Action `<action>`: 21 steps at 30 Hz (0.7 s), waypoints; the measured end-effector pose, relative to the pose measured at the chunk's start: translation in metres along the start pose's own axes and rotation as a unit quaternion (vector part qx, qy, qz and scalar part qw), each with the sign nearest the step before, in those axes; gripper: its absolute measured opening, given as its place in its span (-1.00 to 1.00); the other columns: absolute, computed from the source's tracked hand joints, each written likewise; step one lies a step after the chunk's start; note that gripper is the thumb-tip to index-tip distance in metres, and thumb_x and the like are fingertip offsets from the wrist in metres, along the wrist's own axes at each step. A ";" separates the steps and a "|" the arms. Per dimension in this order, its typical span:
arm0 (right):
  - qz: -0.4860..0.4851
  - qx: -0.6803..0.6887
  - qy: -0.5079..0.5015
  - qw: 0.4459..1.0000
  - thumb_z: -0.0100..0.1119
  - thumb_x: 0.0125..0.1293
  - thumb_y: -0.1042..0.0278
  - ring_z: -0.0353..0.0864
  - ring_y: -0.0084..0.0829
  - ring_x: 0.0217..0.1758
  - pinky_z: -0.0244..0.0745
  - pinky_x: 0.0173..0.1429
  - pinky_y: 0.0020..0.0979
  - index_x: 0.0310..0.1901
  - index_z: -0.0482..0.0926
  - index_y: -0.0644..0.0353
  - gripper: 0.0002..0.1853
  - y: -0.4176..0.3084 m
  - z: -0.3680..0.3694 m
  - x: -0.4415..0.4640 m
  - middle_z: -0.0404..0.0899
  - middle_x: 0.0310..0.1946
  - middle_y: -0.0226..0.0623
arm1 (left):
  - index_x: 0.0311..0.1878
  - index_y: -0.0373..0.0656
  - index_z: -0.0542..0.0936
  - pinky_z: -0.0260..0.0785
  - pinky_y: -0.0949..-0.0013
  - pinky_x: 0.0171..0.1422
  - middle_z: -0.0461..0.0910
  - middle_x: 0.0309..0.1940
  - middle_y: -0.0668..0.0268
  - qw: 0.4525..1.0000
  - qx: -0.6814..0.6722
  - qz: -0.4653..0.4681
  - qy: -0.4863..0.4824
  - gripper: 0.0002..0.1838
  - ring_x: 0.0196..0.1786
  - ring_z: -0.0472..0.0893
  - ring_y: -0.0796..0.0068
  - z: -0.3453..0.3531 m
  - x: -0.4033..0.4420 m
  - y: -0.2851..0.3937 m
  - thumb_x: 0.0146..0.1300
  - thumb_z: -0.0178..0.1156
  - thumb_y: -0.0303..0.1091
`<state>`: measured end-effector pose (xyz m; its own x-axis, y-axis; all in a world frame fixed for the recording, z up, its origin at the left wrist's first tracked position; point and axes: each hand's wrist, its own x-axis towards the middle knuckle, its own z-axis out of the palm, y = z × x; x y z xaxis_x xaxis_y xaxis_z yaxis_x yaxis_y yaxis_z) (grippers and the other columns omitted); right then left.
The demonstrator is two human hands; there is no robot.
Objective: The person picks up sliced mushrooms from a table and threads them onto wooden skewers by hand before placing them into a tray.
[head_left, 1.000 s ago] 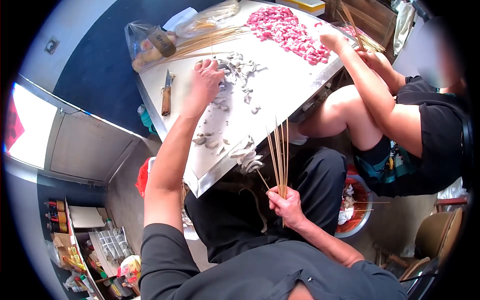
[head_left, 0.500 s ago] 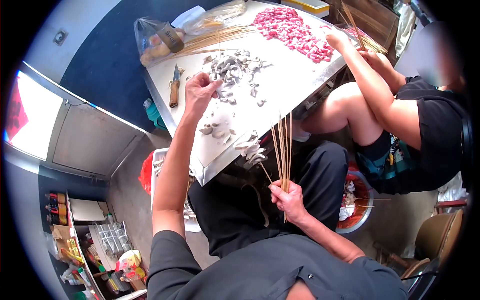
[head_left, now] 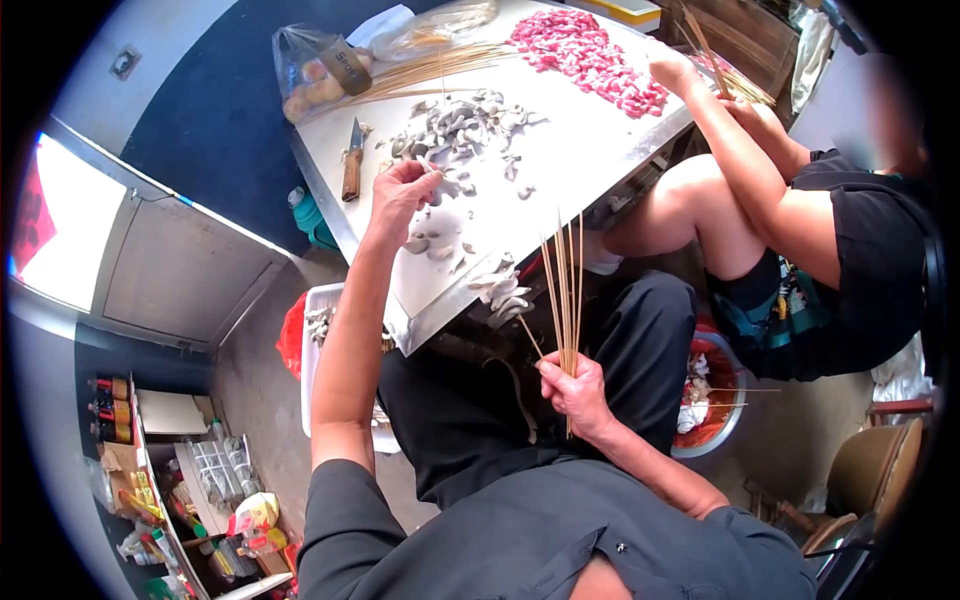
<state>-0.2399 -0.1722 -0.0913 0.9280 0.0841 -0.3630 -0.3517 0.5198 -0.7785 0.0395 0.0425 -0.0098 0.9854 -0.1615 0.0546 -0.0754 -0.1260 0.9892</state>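
My left hand (head_left: pixel 403 198) is closed in a pinch on a grey-white oyster mushroom piece (head_left: pixel 426 165), just above the near-left edge of the mushroom pile (head_left: pixel 460 128). A few loose mushroom pieces (head_left: pixel 440 248) lie closer to me on the white table. Over my lap, my right hand (head_left: pixel 578 392) is wrapped round several bamboo skewers (head_left: pixel 566 300) that point up and away. One of these leans left, with mushroom pieces (head_left: pixel 500 287) threaded on its upper part by the table corner.
A knife (head_left: pixel 353 160) lies left of the pile. Behind it are loose skewers (head_left: pixel 430 72) and a bag of round produce (head_left: pixel 318 85). Pink meat pieces (head_left: pixel 585 60) cover the far right, where another person (head_left: pixel 790 210) sits holding skewers. A white crate (head_left: pixel 316 300) and a lined bucket (head_left: pixel 735 400) stand below.
My left hand has drawn slightly back from the pile, and a mushroom piece now shows between its fingers. My right hand and its skewers stay nearly in place.
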 end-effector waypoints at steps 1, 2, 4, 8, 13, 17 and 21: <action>-0.001 -0.006 0.006 1.000 0.15 0.35 0.39 0.21 -0.76 -0.73 0.05 -0.66 -0.68 -0.24 0.55 0.22 -0.91 0.000 0.000 0.000 0.46 -0.63 -0.47 | -0.21 -0.20 0.63 0.23 0.62 -0.45 0.59 -0.49 0.43 1.000 -0.001 -0.001 -0.001 -0.85 -0.51 0.47 0.72 0.001 -0.001 0.002 0.17 0.33 -0.42; 0.000 -0.006 0.007 1.000 0.15 0.35 0.39 0.21 -0.76 -0.73 0.05 -0.66 -0.68 -0.24 0.55 0.22 -0.91 -0.001 -0.001 0.001 0.46 -0.63 -0.47 | -0.25 -0.21 0.63 0.25 0.60 -0.43 0.59 -0.49 0.42 1.000 0.003 0.005 -0.002 -0.88 -0.51 0.47 0.71 0.002 -0.003 0.003 0.16 0.33 -0.42; -0.005 -0.002 0.006 1.000 0.17 0.34 0.39 0.19 -0.77 -0.76 0.04 -0.69 -0.70 -0.25 0.52 0.21 -0.91 -0.002 -0.001 0.003 0.47 -0.63 -0.43 | -0.28 -0.21 0.64 0.28 0.58 -0.40 0.59 -0.49 0.42 1.000 0.006 0.011 -0.001 -0.90 -0.50 0.48 0.69 0.003 -0.004 0.001 0.16 0.33 -0.42; 0.006 0.000 0.002 1.000 0.16 0.35 0.37 0.20 -0.77 -0.74 0.05 -0.66 -0.68 -0.24 0.54 0.22 -0.89 -0.002 -0.002 0.005 0.47 -0.63 -0.47 | -0.30 -0.24 0.66 0.34 0.56 -0.32 0.60 -0.48 0.41 0.994 0.098 0.035 0.026 -0.81 -0.46 0.50 0.64 0.000 0.005 -0.010 0.09 0.36 -0.33; 0.012 0.001 0.000 1.000 0.16 0.35 0.37 0.19 -0.77 -0.74 0.04 -0.66 -0.68 -0.24 0.54 0.23 -0.89 0.002 -0.002 0.006 0.46 -0.63 -0.47 | -0.32 -0.20 0.68 0.43 0.33 -0.20 0.60 -0.40 0.22 0.916 0.339 0.181 0.118 -0.77 -0.33 0.61 0.34 0.017 0.027 0.002 0.08 0.27 -0.23; 0.011 -0.006 0.006 1.000 0.16 0.35 0.37 0.19 -0.77 -0.74 0.04 -0.66 -0.68 -0.24 0.54 0.23 -0.89 -0.001 -0.005 0.009 0.46 -0.63 -0.48 | -0.39 -0.24 0.66 0.41 0.24 -0.17 0.60 -0.41 0.13 0.868 0.409 0.255 0.116 -0.72 -0.33 0.59 0.23 0.039 0.064 0.005 0.12 0.22 -0.17; 0.015 0.000 0.010 1.000 0.15 0.36 0.37 0.20 -0.78 -0.73 0.04 -0.66 -0.68 -0.24 0.54 0.22 -0.89 -0.002 -0.007 0.010 0.46 -0.63 -0.48 | -0.36 -0.17 0.68 0.44 0.16 -0.09 0.61 -0.31 0.10 0.805 0.574 0.127 0.082 -0.66 -0.20 0.62 0.14 0.065 0.078 0.019 0.03 0.21 -0.07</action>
<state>-0.2310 -0.1786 -0.0972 0.9145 0.0831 -0.3959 -0.3792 0.5171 -0.7674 0.1051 -0.0357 0.0044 0.9159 -0.2052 0.3452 -0.2762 -0.9458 0.1707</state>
